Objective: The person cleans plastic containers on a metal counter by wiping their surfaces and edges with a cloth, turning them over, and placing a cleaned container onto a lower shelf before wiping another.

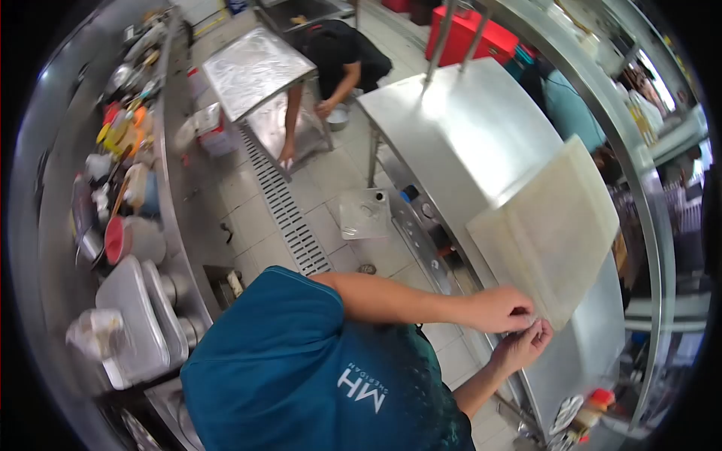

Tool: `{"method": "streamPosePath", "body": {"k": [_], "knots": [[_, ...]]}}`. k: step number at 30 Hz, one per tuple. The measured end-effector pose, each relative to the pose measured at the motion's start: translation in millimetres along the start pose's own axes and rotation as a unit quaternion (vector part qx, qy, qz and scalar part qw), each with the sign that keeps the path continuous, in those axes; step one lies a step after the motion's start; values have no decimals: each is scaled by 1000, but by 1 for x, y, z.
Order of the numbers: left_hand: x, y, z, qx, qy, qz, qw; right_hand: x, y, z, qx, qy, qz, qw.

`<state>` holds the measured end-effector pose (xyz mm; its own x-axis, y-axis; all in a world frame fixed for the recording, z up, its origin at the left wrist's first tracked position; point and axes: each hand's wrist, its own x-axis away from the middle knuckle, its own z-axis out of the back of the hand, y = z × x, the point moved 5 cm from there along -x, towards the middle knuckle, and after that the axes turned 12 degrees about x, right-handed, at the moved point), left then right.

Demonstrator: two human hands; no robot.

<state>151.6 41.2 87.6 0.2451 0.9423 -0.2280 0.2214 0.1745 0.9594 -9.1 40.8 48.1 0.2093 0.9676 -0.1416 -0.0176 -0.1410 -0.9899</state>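
Observation:
My left hand [500, 309] and my right hand [523, 346] meet over the near corner of a large whitish cutting board [556, 225]. Fingers on both hands are curled in and pinched together. Whatever they pinch is too small to make out. The board lies on a steel worktable [466, 120], partly overhanging its near side. I cannot tell whether my fingertips touch the board.
Another person [331, 56] bends at a low steel table [259, 68] with a cloth in hand, beside a metal pot [338, 117]. A floor drain grate [282, 199] runs between. Utensils and trays [131, 323] crowd the sink counter at left. A steel post [647, 188] stands at right.

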Motion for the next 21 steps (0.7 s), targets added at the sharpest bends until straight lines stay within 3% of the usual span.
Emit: {"method": "streamPosePath", "body": {"k": [1, 2, 3, 5, 7, 8, 10, 11, 13, 16, 18, 21], "knots": [[-6, -4, 2, 4, 10, -2, 1000, 5, 3, 5, 18, 71, -19, 997], [-10, -7, 7, -2, 35, -16, 999, 10, 14, 10, 31, 23, -3, 999], [-12, -7, 13, 4, 49, -33, 998, 20, 6, -3, 70, 48, -1, 996], [-15, -5, 27, 61, 62, 24, 996, 30, -20, -27, 249, 23, 133, 959], [-23, -3, 38, 123, 30, 19, 992, 29, -39, -58, 141, 63, 108, 982], [-26, 3, 39, 107, -12, 25, 994, 22, -44, -47, 160, 97, 107, 977], [-35, 16, 42, 93, -63, 29, 993, 7, -53, -42, 234, 17, 161, 959], [-40, 21, 44, 51, -73, 29, 996, 0, -58, -37, 241, 28, 159, 957], [-50, 24, 44, 10, -85, 27, 996, -16, -68, -42, 228, -57, 138, 962], [-61, 26, 27, 58, -69, 56, 994, -29, -95, -41, 276, -57, 203, 938], [-75, 31, 24, 291, 55, 52, 954, -41, -106, -47, 255, -54, 212, 942], [-103, 38, 26, 227, 26, 62, 972, -60, -112, -50, 254, -45, 236, 937]]}}
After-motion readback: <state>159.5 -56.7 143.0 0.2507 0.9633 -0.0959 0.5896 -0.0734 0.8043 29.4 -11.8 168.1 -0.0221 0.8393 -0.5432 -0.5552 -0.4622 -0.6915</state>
